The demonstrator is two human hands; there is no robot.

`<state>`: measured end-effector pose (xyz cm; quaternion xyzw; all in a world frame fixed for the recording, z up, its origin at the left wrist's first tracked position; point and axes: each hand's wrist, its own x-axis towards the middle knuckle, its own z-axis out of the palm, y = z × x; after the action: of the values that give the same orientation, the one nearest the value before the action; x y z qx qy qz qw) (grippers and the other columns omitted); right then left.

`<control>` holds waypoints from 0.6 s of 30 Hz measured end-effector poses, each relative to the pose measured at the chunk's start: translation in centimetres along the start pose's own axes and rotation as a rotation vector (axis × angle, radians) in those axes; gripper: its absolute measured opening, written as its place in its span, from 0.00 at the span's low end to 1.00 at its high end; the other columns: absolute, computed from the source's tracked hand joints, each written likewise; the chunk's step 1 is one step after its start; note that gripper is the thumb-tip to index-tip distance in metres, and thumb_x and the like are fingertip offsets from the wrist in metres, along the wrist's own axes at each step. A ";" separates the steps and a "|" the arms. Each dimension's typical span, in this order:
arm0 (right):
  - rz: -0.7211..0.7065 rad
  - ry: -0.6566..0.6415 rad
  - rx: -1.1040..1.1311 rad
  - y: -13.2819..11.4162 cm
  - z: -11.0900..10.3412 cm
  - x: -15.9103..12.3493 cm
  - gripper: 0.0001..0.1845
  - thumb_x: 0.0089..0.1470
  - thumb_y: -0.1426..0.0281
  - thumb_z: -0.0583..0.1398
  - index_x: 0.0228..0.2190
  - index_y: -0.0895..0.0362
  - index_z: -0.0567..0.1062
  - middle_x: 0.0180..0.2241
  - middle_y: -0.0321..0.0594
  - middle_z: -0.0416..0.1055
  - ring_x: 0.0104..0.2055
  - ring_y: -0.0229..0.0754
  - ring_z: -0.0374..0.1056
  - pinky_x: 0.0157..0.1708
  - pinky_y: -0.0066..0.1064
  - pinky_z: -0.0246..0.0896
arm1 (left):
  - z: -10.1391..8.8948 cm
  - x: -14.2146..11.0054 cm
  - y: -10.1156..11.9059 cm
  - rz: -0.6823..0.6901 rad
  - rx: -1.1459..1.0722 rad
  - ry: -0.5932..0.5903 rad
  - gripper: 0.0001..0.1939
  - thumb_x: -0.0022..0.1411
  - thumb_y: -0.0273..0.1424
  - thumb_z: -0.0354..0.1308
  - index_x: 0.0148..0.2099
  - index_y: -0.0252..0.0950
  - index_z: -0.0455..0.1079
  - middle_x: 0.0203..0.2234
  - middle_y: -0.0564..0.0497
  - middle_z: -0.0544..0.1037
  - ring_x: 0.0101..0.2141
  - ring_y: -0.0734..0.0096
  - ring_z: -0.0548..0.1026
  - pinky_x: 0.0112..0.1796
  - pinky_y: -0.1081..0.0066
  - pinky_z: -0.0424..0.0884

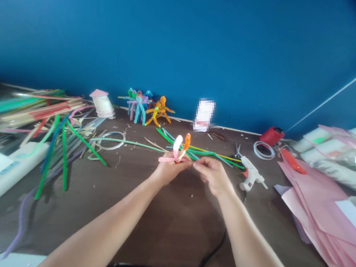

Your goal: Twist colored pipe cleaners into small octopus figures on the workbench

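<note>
My left hand [169, 172] is closed around a small bent pipe-cleaner piece [177, 147] in pink, white and orange. Its looped ends stick up above my fingers, while the lower part is hidden in the hand. Close beside my left fingertips, my right hand [213, 172] is pinched, and what lies between its thumb and finger is too small to make out. Behind both hands, several green, blue and yellow pipe cleaners [202, 150] lie on the dark table [185, 230].
A white glue gun [251, 173] lies right of my hands, its cord running forward. Finished pipe-cleaner figures [139, 107] stand by the blue wall, near a small paper tower [102, 104]. Loose pipe cleaners [64, 157] spread leftward; pink sheets [317, 205] and a red thread spool [271, 136] are at right.
</note>
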<state>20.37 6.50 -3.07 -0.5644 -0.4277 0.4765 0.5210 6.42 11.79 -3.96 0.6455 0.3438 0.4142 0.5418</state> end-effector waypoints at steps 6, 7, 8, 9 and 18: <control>0.234 -0.118 0.312 -0.4 -0.2 0.0 0.08 0.33 0.70 0.63 0.17 0.59 0.67 0.10 0.23 0.52 0.10 0.23 0.41 0.11 0.19 0.36 | -0.1 -0.2 0.5 0.045 0.008 -0.071 0.05 0.47 0.30 0.59 0.24 0.33 0.70 0.19 0.53 0.71 0.25 0.74 0.67 0.28 0.74 0.63; 0.263 -0.138 0.336 -0.4 -0.3 0.1 0.08 0.33 0.71 0.62 0.17 0.59 0.66 0.10 0.23 0.52 0.10 0.23 0.40 0.11 0.19 0.36 | -0.1 -0.2 0.8 0.067 0.018 -0.077 0.04 0.46 0.29 0.59 0.23 0.34 0.70 0.20 0.52 0.71 0.25 0.73 0.67 0.29 0.74 0.63; 0.289 -0.161 0.355 -0.5 -0.3 0.1 0.07 0.32 0.72 0.61 0.17 0.59 0.66 0.10 0.23 0.53 0.09 0.23 0.40 0.10 0.19 0.35 | -0.1 -0.3 1.1 0.095 0.034 -0.077 0.04 0.46 0.28 0.60 0.22 0.34 0.70 0.20 0.52 0.71 0.26 0.72 0.68 0.30 0.73 0.63; 0.312 -0.185 0.371 -0.4 -0.4 0.1 0.07 0.32 0.73 0.61 0.16 0.59 0.65 0.10 0.23 0.54 0.09 0.23 0.40 0.10 0.19 0.35 | -0.1 -0.4 1.4 0.128 0.050 -0.073 0.03 0.45 0.28 0.60 0.21 0.35 0.70 0.20 0.52 0.71 0.27 0.71 0.68 0.31 0.73 0.63; 0.174 -0.131 0.321 -0.6 -0.3 -0.1 0.10 0.39 0.66 0.61 0.22 0.60 0.69 0.15 0.25 0.56 0.10 0.22 0.42 0.10 0.19 0.37 | 0.1 0.1 -0.6 -0.081 -0.182 0.006 0.06 0.45 0.32 0.61 0.25 0.33 0.71 0.22 0.51 0.73 0.27 0.71 0.70 0.32 0.71 0.64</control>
<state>20.69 6.43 -2.43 -0.4765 -0.3287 0.6179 0.5321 6.51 11.95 -4.57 0.5780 0.3322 0.4233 0.6135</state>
